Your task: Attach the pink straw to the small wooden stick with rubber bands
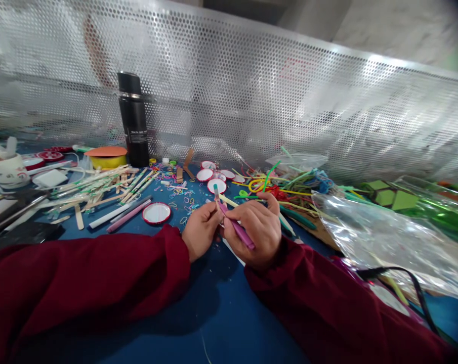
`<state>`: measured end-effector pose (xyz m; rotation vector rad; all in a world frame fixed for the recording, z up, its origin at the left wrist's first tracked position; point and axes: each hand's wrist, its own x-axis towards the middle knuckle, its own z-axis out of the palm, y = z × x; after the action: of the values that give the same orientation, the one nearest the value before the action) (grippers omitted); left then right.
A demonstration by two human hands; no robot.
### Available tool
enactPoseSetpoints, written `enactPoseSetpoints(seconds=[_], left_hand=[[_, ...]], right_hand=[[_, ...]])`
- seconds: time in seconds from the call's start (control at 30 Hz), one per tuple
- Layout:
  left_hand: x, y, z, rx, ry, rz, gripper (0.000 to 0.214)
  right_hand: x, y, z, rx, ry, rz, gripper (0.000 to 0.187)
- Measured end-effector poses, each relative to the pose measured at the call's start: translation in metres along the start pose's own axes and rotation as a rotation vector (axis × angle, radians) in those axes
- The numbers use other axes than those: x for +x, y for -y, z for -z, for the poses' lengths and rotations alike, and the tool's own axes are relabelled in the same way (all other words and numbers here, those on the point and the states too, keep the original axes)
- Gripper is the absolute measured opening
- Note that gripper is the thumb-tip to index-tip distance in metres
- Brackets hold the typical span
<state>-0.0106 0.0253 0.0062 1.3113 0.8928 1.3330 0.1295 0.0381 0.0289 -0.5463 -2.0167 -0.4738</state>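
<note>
My left hand is closed in a pinch on a narrow craft stick whose far end is teal. In my right hand lies a pink-purple marker, slanting down to the right, with its front end close to the stick. The fingers hide where the two meet, so I cannot tell whether they touch. Both hands are close together above the blue table. Just beyond them lie several white discs with red rims, one disc right behind the stick's tip.
To the left are a heap of craft sticks, a pink pen, a red-rimmed lid and a black bottle. Coloured pipe cleaners and a clear plastic bag lie right. A perforated metal panel stands behind.
</note>
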Motion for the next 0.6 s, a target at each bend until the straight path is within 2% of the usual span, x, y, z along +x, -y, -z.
enactPoseSetpoints(seconds=[0.6], left_hand=[[0.0011, 0.0087, 0.0017, 0.04, -0.008, -0.019, 0.021]], right_hand=[[0.0019, 0.0016, 0.0015, -0.025, 0.053, -0.01, 0.003]])
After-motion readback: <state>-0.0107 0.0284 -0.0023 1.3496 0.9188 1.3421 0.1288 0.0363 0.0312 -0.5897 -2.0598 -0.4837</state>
